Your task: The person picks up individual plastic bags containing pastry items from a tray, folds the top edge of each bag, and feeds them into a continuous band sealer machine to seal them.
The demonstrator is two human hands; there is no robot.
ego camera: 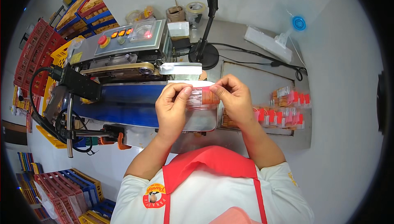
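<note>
My left hand point(174, 105) and my right hand point(232, 98) each pinch an upper corner of a clear plastic pouch point(203, 98). Orange-brown biscuits show inside, beside a printed nutrition panel. The pouch hangs over the near right end of a band sealing machine point(135, 39), close to its blue conveyor belt point(126, 104). To the right of my right hand lie rows of similar filled pouches point(277, 116) with red parts, on the metal table. A small group of pouches point(289, 97) lies just behind them.
Behind my hands stands a black lamp base point(203, 56), with cables point(246, 49) running right. A black device point(81, 82) on a metal post overhangs the belt's left side. Tape rolls point(195, 7) stand at the back. Stacked crates point(37, 58) are at far left.
</note>
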